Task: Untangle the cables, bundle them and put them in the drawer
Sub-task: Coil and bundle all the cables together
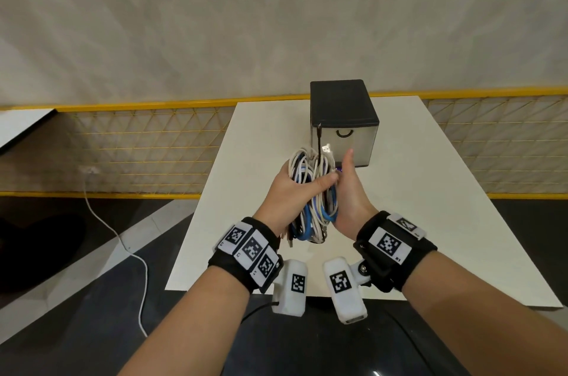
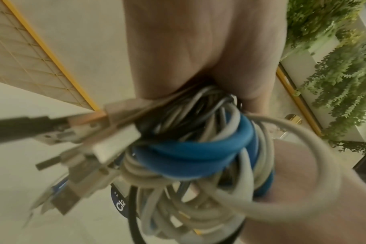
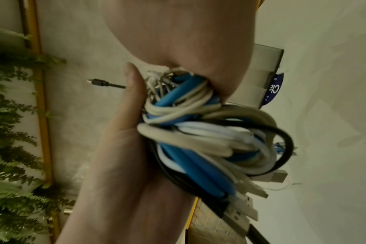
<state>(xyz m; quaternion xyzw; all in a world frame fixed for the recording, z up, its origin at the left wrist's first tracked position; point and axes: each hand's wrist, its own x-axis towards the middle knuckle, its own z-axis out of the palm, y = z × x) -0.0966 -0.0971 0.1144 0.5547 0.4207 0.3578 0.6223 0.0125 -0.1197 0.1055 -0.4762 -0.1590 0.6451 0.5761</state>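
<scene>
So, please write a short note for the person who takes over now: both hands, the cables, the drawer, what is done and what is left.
Left hand: grips the coiled bundle of white, blue and black cables, held above the white table.
Right hand: fingers straight, pressed flat against the bundle's side.
Black box with a silver drawer: at the table's far edge, drawer closed.
Done: cables gathered into one coil.
Left: open the drawer, put the bundle inside.
</scene>
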